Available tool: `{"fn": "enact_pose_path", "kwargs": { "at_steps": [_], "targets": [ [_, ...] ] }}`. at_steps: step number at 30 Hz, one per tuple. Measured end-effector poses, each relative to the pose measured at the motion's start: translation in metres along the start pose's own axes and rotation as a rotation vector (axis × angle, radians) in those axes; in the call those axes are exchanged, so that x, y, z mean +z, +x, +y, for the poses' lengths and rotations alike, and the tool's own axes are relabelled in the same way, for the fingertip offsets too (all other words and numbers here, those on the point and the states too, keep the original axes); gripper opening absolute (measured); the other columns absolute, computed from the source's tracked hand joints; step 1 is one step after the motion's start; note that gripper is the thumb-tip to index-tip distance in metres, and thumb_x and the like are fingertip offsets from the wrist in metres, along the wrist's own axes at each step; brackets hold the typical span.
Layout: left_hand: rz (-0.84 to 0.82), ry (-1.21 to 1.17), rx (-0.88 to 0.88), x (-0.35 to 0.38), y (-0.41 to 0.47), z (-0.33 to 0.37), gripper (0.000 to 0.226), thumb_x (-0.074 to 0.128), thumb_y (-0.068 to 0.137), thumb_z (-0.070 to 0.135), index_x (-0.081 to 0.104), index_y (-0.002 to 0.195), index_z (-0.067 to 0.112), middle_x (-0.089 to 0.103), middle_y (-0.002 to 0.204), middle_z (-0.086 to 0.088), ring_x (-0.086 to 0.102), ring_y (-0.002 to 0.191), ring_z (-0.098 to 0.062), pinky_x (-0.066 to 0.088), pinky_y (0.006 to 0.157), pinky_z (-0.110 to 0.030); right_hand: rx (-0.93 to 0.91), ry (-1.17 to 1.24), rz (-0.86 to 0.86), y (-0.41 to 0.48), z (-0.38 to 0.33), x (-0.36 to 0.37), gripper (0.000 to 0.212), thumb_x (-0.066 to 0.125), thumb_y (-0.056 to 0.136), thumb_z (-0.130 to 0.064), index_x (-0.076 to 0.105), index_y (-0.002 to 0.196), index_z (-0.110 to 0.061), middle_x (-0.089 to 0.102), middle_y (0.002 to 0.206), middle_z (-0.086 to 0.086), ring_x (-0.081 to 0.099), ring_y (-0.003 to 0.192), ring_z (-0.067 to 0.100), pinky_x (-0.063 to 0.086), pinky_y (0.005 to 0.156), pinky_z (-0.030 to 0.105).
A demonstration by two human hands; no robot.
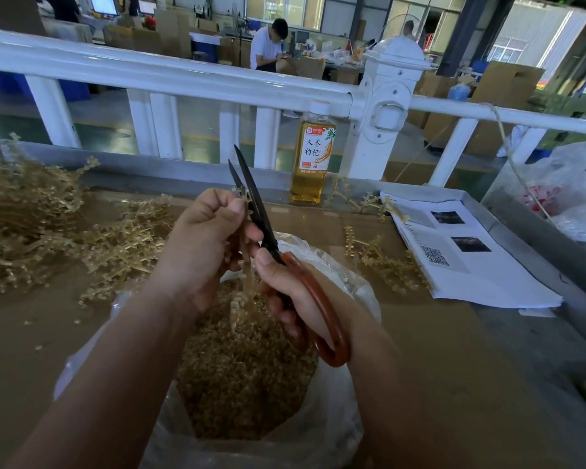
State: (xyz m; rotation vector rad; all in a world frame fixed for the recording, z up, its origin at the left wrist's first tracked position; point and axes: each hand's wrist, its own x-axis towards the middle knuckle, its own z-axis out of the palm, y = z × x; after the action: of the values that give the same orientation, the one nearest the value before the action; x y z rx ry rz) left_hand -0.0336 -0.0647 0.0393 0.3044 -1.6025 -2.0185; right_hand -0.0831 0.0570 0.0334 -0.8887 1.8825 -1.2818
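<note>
Fingers (217,199) of the left hand (200,242) pinch the sprig (247,282), likely light and stiff, close beside the blades; the right hand (295,292) grips the scissors (264,221).

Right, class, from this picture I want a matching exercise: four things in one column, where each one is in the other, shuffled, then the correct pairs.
Things:
1 scissors
2 plastic strip
3 bottle
4 cut pieces

Places:
A in the clear bag
B gripped in the right hand
C standing by the white railing
D held in the left hand

Pairs: 1-B, 2-D, 3-C, 4-A.
</note>
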Motion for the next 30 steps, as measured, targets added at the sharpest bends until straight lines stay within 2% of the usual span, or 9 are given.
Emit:
{"fn": "enact_pose_path", "kwargs": {
  "at_steps": [2, 4, 8, 15, 18, 24, 27, 30],
  "targets": [
    [0.000, -0.003, 0.002, 0.002, 0.000, -0.002, 0.023, 0.040, 0.097, 0.014, 0.047, 0.075, 0.016, 0.057, 0.048, 0.005, 0.050, 0.039, -0.007, 0.036, 0.038, -0.013, 0.024, -0.007, 0.038, 0.000, 0.000, -0.001, 0.042, 0.038, 0.087, -0.061, 0.047, 0.070, -0.023, 0.044, 0.052, -0.008, 0.039, 0.041, 0.004, 0.034, 0.049, 0.023],
    [0.006, 0.006, 0.001, 0.003, 0.000, -0.003, 0.025, 0.041, 0.097, 0.015, 0.048, 0.074, 0.017, 0.057, 0.048, 0.006, 0.050, 0.040, -0.007, 0.035, 0.038, -0.013, 0.038, 0.006, 0.050, 0.001, -0.002, -0.002, 0.041, 0.037, 0.088, -0.060, 0.047, 0.070, -0.024, 0.045, 0.049, -0.009, 0.039, 0.042, 0.006, 0.034, 0.050, 0.025],
    [0.018, -0.032, -0.011, 0.003, 0.001, -0.002, 0.025, 0.041, 0.097, 0.015, 0.048, 0.073, 0.017, 0.057, 0.049, 0.005, 0.051, 0.040, -0.008, 0.036, 0.039, -0.014, 0.044, 0.018, 0.042, 0.000, -0.004, 0.000, 0.044, 0.038, 0.090, -0.058, 0.046, 0.071, -0.019, 0.041, 0.052, -0.004, 0.036, 0.043, 0.009, 0.033, 0.048, 0.025],
    [0.069, -0.099, -0.013, 0.008, -0.002, -0.004, 0.026, 0.042, 0.097, 0.015, 0.050, 0.072, 0.019, 0.058, 0.050, 0.006, 0.053, 0.044, -0.007, 0.040, 0.039, -0.014, 0.056, 0.057, 0.065, -0.006, -0.011, 0.002, 0.039, 0.038, 0.093, -0.052, 0.045, 0.072, -0.020, 0.039, 0.058, 0.000, 0.034, 0.047, 0.011, 0.030, 0.049, 0.025],
    [0.075, -0.084, -0.028, 0.008, -0.001, -0.004, 0.026, 0.042, 0.097, 0.016, 0.049, 0.072, 0.019, 0.058, 0.049, 0.006, 0.053, 0.044, -0.008, 0.039, 0.040, -0.014, 0.048, 0.015, 0.067, -0.004, -0.013, 0.001, 0.037, 0.034, 0.095, -0.049, 0.042, 0.070, -0.023, 0.041, 0.060, -0.006, 0.039, 0.047, 0.005, 0.029, 0.053, 0.020],
    [0.105, -0.027, -0.051, 0.009, -0.002, -0.001, 0.026, 0.042, 0.097, 0.018, 0.049, 0.072, 0.020, 0.058, 0.049, 0.008, 0.050, 0.041, -0.005, 0.033, 0.037, -0.012, 0.091, 0.063, 0.055, -0.004, -0.009, 0.002, 0.033, 0.038, 0.091, -0.054, 0.043, 0.070, -0.030, 0.045, 0.039, -0.013, 0.040, 0.032, 0.000, 0.032, 0.043, 0.016],
    [0.117, -0.024, -0.062, 0.011, -0.003, 0.002, 0.026, 0.042, 0.097, 0.018, 0.048, 0.073, 0.020, 0.057, 0.048, 0.008, 0.048, 0.039, -0.004, 0.031, 0.035, -0.012, 0.094, 0.033, 0.070, -0.003, -0.009, 0.001, 0.033, 0.037, 0.091, -0.056, 0.041, 0.068, -0.032, 0.046, 0.047, -0.013, 0.043, 0.034, -0.002, 0.032, 0.047, 0.016],
    [0.123, -0.013, -0.061, 0.012, -0.005, 0.004, 0.025, 0.042, 0.098, 0.018, 0.048, 0.073, 0.019, 0.057, 0.047, 0.008, 0.046, 0.036, -0.002, 0.028, 0.034, -0.010, 0.110, 0.033, 0.066, -0.002, -0.011, 0.001, 0.033, 0.035, 0.092, -0.054, 0.037, 0.069, -0.031, 0.041, 0.059, -0.012, 0.041, 0.044, -0.001, 0.030, 0.049, 0.014]
  ]
}}
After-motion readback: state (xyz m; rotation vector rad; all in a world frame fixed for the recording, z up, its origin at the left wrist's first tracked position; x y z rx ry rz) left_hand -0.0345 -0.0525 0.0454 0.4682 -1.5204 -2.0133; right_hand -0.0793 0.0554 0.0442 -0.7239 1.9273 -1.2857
